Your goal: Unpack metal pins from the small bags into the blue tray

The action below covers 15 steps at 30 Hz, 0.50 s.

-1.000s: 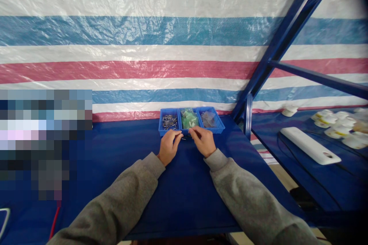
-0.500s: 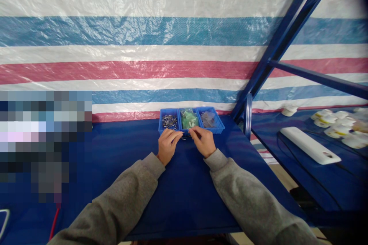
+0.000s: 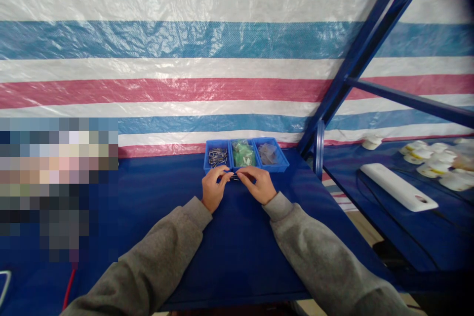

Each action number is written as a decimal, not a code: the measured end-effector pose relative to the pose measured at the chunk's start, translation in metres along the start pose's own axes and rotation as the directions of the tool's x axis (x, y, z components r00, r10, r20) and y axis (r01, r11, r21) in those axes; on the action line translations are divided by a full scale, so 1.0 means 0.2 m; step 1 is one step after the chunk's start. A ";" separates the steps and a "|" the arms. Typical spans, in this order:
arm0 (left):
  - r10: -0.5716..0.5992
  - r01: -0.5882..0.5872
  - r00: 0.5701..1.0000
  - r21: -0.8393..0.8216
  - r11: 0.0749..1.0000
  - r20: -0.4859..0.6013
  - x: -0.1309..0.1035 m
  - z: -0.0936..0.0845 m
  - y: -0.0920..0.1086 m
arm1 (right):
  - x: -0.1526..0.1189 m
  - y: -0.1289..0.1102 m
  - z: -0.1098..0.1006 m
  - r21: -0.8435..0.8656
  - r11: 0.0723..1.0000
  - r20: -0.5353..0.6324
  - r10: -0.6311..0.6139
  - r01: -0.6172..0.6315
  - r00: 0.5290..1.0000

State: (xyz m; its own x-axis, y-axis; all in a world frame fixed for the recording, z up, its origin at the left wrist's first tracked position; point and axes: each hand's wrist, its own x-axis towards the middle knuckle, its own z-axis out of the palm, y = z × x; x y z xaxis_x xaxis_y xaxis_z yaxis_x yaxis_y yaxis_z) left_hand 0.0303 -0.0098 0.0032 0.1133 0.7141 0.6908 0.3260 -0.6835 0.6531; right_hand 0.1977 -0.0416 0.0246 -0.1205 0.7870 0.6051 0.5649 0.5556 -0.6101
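Observation:
Three blue bins stand side by side on the blue table [image 3: 229, 252]. The left bin holds many metal screws [image 3: 217, 157], the middle one green bags [image 3: 243, 153] and the right one clear plastic bags [image 3: 269, 153]. Just in front of the left bin, my left hand [image 3: 215, 188] is closed in a pinch. My right hand [image 3: 259, 183] pinches too, in front of the middle bin, its fingertips close to those of the left. Small dark metal pieces [image 3: 235, 177] show between the fingertips; what each hand grips is too small to make out.
A blue metal frame [image 3: 348, 81] rises at the right. Beyond it, a second blue table bears a white power bank-like box [image 3: 398, 186], cables and several white round parts [image 3: 433, 158]. The far left is pixelated, with a red cord [image 3: 69, 289] below.
My right hand has shifted slightly left, bringing its fingertips nearer to my left hand. My left hand has moved a little. The bins have stayed put.

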 end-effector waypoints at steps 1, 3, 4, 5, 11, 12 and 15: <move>-0.003 0.003 1.000 -0.003 1.000 0.002 0.00 0.00 0.00 | 0.00 0.00 0.00 0.004 1.000 0.014 -0.008 0.008 1.000; -0.009 0.009 1.000 -0.004 1.000 -0.001 0.00 0.00 0.00 | 0.00 0.00 0.01 0.012 1.000 0.036 -0.017 0.016 0.999; -0.011 0.011 1.000 -0.004 1.000 -0.003 0.00 0.00 0.01 | 0.00 0.00 0.01 0.013 1.000 0.046 -0.015 0.014 0.999; -0.012 0.012 1.000 -0.008 1.000 -0.001 0.00 0.00 0.01 | 0.00 0.01 0.01 0.013 1.000 0.053 -0.009 0.009 0.999; 0.028 -0.027 0.999 -0.042 0.999 0.030 0.02 -0.02 0.07 | 0.00 0.02 0.02 -0.023 0.998 0.018 0.065 -0.064 0.998; 0.037 -0.035 0.999 -0.044 0.998 0.040 0.02 -0.02 0.07 | 0.00 0.02 0.01 -0.028 0.997 0.013 0.073 -0.072 0.997; 0.035 -0.032 0.998 -0.058 0.998 0.047 0.03 -0.03 0.08 | 0.00 0.02 0.01 -0.030 0.997 0.012 0.078 -0.078 0.997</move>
State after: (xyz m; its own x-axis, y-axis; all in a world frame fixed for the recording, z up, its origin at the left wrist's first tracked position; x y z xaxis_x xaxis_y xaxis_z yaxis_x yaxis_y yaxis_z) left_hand 0.0308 -0.0170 0.0191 0.1689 0.6960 0.6979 0.2673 -0.7139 0.6472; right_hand 0.1975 -0.0384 0.0217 -0.0857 0.8310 0.5497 0.5965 0.4847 -0.6398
